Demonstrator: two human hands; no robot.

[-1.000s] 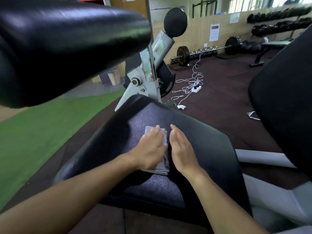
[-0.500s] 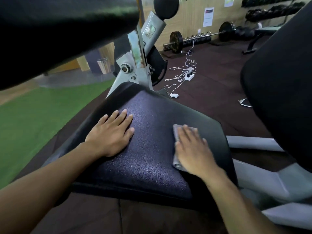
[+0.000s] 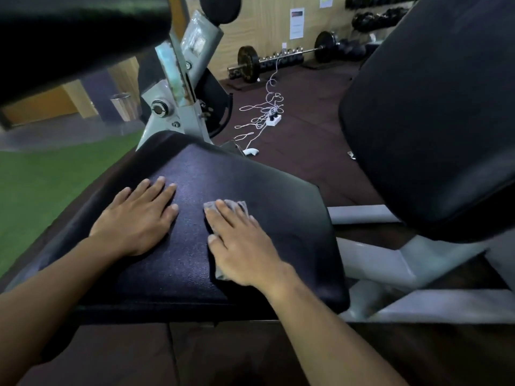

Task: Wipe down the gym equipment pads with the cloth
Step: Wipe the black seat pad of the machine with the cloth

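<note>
A black textured seat pad [image 3: 195,277] fills the middle of the view. My right hand [image 3: 239,243] lies flat on a small grey cloth [image 3: 237,206] and presses it onto the pad, right of centre; most of the cloth is hidden under the palm. My left hand [image 3: 139,218] rests flat on the pad's left half with fingers straight and spread, holding nothing. A second black pad, the backrest [image 3: 434,126], rises at the right. A black roller pad [image 3: 75,34] hangs across the top left.
The machine's grey metal arm and pivot [image 3: 178,87] stand just beyond the seat pad. A grey frame tube [image 3: 362,211] runs under the backrest. White cables and a power strip [image 3: 271,119] lie on the dark floor, a barbell [image 3: 278,58] by the far wall, green turf [image 3: 41,190] left.
The cloth passed from under my left hand to under my right hand. My right hand then slid it from the pad's right edge towards the centre. My left hand moved left and stays flat.
</note>
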